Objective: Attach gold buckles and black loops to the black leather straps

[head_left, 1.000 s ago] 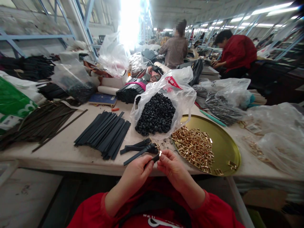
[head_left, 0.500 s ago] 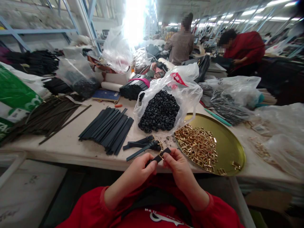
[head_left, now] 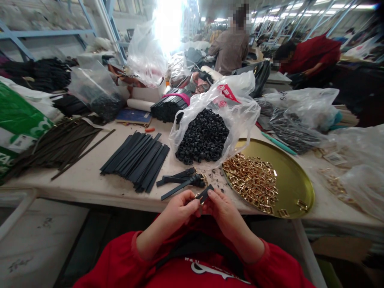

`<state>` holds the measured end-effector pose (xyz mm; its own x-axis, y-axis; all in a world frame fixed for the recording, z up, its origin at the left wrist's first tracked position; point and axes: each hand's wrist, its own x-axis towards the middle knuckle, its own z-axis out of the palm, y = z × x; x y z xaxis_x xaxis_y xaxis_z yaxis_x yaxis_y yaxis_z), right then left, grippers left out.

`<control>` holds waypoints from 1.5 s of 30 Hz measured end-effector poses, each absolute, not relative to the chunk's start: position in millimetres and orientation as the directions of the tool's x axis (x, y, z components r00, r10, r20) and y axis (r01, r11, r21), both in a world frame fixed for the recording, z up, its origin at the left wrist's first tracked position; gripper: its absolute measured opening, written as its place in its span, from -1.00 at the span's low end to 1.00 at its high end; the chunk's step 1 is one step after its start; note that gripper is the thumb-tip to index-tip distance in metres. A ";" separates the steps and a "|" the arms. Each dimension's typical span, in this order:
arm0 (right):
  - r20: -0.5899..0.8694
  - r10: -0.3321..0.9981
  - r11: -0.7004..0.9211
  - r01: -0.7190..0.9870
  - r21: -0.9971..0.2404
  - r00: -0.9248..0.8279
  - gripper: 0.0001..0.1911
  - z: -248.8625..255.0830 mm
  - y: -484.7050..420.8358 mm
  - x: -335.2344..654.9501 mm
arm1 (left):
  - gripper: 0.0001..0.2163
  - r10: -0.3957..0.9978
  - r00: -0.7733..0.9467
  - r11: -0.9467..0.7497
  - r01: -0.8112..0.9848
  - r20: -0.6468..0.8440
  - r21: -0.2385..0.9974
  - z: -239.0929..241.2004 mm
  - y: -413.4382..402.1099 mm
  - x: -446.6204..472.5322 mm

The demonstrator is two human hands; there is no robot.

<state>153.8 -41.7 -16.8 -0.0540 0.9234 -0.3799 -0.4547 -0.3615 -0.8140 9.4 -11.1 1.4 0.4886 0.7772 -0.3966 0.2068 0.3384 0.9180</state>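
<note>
My left hand (head_left: 179,208) and my right hand (head_left: 221,209) meet at the table's near edge, both pinched on a short black strap (head_left: 205,194) with a small gold buckle at its near end. Just beyond them lie a few finished black straps with buckles (head_left: 182,181). A round gold tray (head_left: 295,182) to the right carries a heap of gold buckles (head_left: 253,184). An open clear bag of black loops (head_left: 204,136) stands behind the hands. A stack of flat black strips (head_left: 138,160) lies to the left.
Thin dark strips (head_left: 57,146) spread at far left beside a green-and-white sack (head_left: 18,124). Plastic bags (head_left: 300,112) crowd the right and back. Two people (head_left: 231,46) work at farther tables. The floor (head_left: 39,240) drops away at lower left.
My hands have drawn closer together on the strap, and its free end now points up and away. The view has shifted slightly.
</note>
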 end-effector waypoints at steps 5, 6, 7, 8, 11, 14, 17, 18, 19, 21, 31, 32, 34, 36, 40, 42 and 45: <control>-0.310 0.951 -0.297 -0.288 -0.910 0.000 -0.72 -16.6 -41.5 154.0 | -0.82 0.763 0.487 0.366 0.215 -0.424 0.905 -2.8 -8.1 9.6; -0.254 0.966 -0.240 -0.203 -0.949 0.043 -0.72 -15.8 -42.3 154.6 | -0.83 0.758 0.482 0.374 0.228 -0.438 0.899 -3.2 -7.9 9.5; -0.172 0.982 -0.164 -0.098 -0.982 0.081 -0.74 -15.1 -43.1 155.6 | -0.83 0.752 0.478 0.383 0.241 -0.453 0.892 -3.3 -8.0 9.4; -0.072 0.992 -0.074 0.016 -0.997 0.102 -0.76 -14.7 -44.0 156.9 | -0.83 0.748 0.477 0.386 0.251 -0.461 0.888 -3.0 -8.4 9.4; 0.169 0.984 0.148 0.262 -0.954 0.059 -0.89 -15.3 -45.5 160.7 | -0.82 0.784 0.471 0.310 0.268 -0.405 0.912 1.0 -11.3 9.3; 0.105 0.993 0.088 0.232 -0.969 0.059 -0.92 -15.7 -44.0 160.7 | -0.79 0.818 0.469 0.218 0.285 -0.334 0.933 7.7 -13.9 8.5; -0.068 0.997 -0.069 0.050 -0.996 0.022 -0.85 -11.2 -40.0 158.8 | -0.72 0.801 0.474 0.249 0.292 -0.366 0.923 9.7 -12.0 6.7; -0.091 0.996 -0.091 0.010 -0.996 -0.011 -0.83 -8.7 -37.7 159.2 | -0.72 0.802 0.467 0.263 0.281 -0.371 0.923 8.5 -10.1 6.1; -0.096 0.994 -0.097 -0.009 -0.995 -0.054 -0.81 -6.1 -34.5 160.8 | -0.72 0.808 0.461 0.274 0.257 -0.367 0.927 6.5 -7.7 5.6; -0.104 0.977 -0.107 -0.006 -0.994 -0.186 -0.78 -2.4 -23.3 167.8 | -0.75 0.829 0.457 0.274 0.173 -0.324 0.946 1.4 -2.0 4.9; 0.122 0.991 0.021 0.861 -0.507 0.048 -0.85 -43.5 89.8 182.4 | -0.65 0.880 0.291 0.371 0.073 -0.376 0.926 -9.9 29.1 5.7; 0.116 0.991 -0.005 0.896 -0.443 0.063 -0.85 -47.5 94.3 178.9 | -0.65 0.875 0.289 0.386 0.067 -0.389 0.920 -10.3 30.2 4.7; 0.117 0.990 -0.028 0.922 -0.387 0.080 -0.87 -52.3 98.4 174.0 | -0.68 0.870 0.285 0.403 0.062 -0.403 0.913 -10.9 30.8 2.9; 0.122 0.991 -0.006 0.920 -0.393 0.058 -0.88 -53.6 98.9 173.1 | -0.73 0.866 0.282 0.413 0.061 -0.413 0.909 -10.9 29.9 2.3; 0.138 0.990 0.049 0.910 -0.411 0.009 -0.83 -51.1 94.8 179.2 | -0.81 0.858 0.283 0.432 0.055 -0.429 0.900 -9.1 26.6 5.2; 0.162 0.986 0.043 0.877 -0.479 0.040 -0.76 -49.0 88.4 183.8 | -0.83 0.856 0.274 0.443 0.049 -0.439 0.895 -7.5 24.9 6.7; 0.077 0.990 -0.016 0.644 -0.765 0.115 -0.77 -42.4 69.4 189.9 | -0.83 0.852 0.277 0.453 0.037 -0.445 0.891 -5.5 22.6 7.7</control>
